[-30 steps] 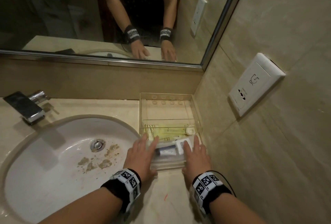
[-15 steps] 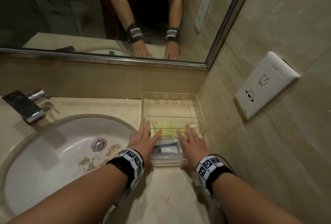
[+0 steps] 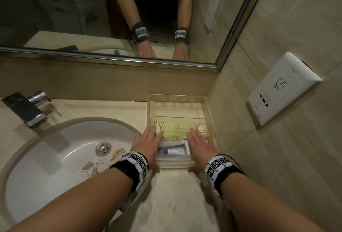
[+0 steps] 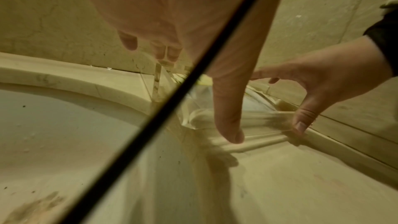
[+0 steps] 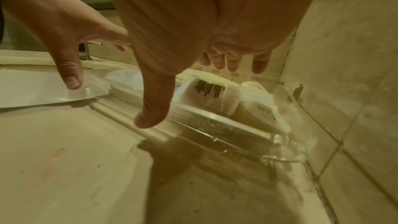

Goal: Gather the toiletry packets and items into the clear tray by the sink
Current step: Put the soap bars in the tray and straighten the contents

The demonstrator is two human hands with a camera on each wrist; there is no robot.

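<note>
Squaring clear tray (image 3: 207, 107) into corner, you keep both hands flat. Sink (image 3: 46, 157) lies left, tray's near corner just beside its rim. Left hand (image 3: 147, 143): fingers straight, spread along left wall, thumb at front edge. Packets (image 3: 174, 151) sit inside between palms. Right hand (image 3: 200, 146): likewise spread. Press evenly; don't tip tray or skew it against wall tiles (image 3: 277, 176).

Clear tray (image 3: 210, 118): transparent hard plastic, glossy, scuffed at lower edge. Packets (image 3: 174, 151) inside: shiny plastic film, one with printed paper label. Surface (image 3: 166, 204): polished beige marble-look stone, veined. Sink (image 3: 46, 148): glossy white ceramic, brown grime at centre. Faucet (image 3: 24, 108), upper left: mirror-bright chrome metal. Wall socket (image 3: 283, 89), right: smooth white plastic. Wristbands (image 3: 220, 167): black cloth.
</note>
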